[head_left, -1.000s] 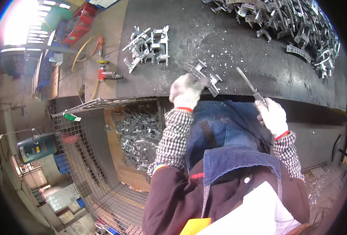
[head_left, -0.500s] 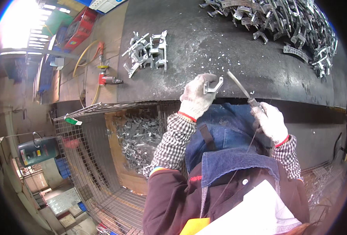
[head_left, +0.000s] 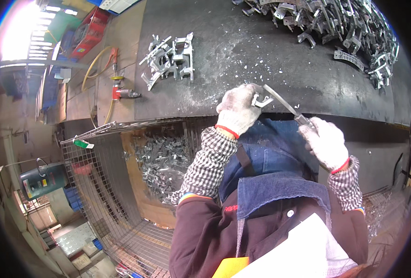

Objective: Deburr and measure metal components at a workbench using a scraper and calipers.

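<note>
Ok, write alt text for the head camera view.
Two gloved hands work at a dark workbench: the left hand holds a small metal bracket while the right hand sets a thin file against it. Metal parts are piled at the bench's far right, with more in a wire bin below.

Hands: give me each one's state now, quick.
Left hand: closed on a small metal bracket.
Right hand: closed around the handle of a metal file.

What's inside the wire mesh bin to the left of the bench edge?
The wire mesh bin holds a heap of small grey metal parts, lying on a brown liner. The checked left sleeve covers the heap's right edge, so its extent and depth cannot be seen.
</note>
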A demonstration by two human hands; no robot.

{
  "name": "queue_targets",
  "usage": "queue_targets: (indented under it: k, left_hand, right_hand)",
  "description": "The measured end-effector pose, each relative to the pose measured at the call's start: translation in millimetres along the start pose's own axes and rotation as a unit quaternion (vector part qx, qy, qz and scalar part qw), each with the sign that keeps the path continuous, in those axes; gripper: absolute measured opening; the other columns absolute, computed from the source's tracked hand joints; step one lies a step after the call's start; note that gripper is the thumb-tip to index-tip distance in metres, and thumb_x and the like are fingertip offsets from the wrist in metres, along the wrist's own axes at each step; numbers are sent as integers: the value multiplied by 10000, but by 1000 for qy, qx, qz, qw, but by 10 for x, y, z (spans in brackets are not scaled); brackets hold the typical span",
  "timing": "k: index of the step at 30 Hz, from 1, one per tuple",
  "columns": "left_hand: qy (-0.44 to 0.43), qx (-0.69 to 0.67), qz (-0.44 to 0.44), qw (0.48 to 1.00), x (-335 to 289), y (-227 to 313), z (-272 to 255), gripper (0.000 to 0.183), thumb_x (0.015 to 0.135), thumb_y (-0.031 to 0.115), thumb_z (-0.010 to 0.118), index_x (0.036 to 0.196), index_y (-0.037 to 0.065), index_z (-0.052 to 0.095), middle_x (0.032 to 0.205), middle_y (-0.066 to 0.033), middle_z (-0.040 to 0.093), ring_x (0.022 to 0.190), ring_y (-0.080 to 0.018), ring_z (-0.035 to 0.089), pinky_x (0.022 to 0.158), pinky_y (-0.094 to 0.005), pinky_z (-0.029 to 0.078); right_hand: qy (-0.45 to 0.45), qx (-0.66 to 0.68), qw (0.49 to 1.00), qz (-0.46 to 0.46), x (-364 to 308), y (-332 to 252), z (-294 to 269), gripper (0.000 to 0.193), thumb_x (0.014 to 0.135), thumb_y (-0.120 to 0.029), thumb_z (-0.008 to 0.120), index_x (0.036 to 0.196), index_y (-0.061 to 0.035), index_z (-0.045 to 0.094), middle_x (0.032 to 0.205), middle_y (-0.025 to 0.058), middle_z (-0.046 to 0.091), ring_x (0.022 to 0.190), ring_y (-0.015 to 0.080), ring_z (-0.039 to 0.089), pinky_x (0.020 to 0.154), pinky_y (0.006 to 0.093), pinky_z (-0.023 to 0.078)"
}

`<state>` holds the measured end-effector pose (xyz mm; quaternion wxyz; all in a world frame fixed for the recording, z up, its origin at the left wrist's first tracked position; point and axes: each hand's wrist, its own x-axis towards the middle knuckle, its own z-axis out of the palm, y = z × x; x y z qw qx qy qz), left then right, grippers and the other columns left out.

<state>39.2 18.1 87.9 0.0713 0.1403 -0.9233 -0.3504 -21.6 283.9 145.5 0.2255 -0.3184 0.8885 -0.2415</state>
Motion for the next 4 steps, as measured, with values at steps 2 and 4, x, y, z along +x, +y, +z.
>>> queue_targets:
  k: [2,4]
  left_hand:
    - [-41,87,-13,995,7,113,-2,289,820,54,731,1085,165,762,1028,-112,771,986,-322,746,828,-416,587]
    - [-43,23,-7,999,68,29,20,314,790,99,749,1096,168,761,1079,-106,765,1030,-329,735,874,-431,584]
  right_hand:
    - [-31,34,994,104,81,34,12,257,982,-312,700,1133,-108,740,962,171,714,806,368,692,741,458,556]
    - [6,11,995,97,102,26,-28,323,958,-381,728,1160,-130,745,955,154,726,860,364,701,777,449,558]
